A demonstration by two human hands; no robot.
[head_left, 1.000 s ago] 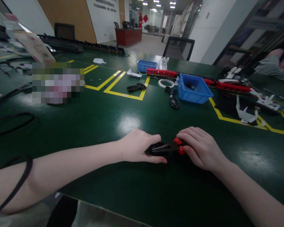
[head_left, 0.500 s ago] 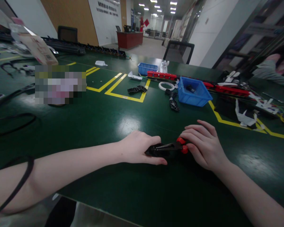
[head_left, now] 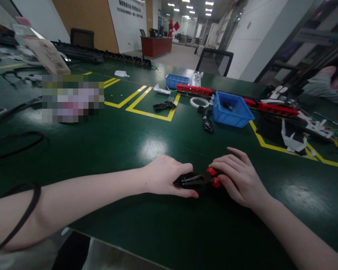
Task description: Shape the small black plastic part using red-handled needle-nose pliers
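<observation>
The head view shows the left hand (head_left: 166,176) with its fingers curled tight round the black end of a small tool (head_left: 197,180), near the front edge of the green worktop (head_left: 129,142). The right hand (head_left: 239,180) pinches the tool's red end, fingers a bit spread. A blue bin (head_left: 231,112) sits well apart, farther back.

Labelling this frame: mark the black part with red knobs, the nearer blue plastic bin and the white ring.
black part with red knobs (head_left: 193,181): head view, black body.
nearer blue plastic bin (head_left: 229,119): head view, front wall.
white ring (head_left: 198,106): head view, near edge.
</observation>
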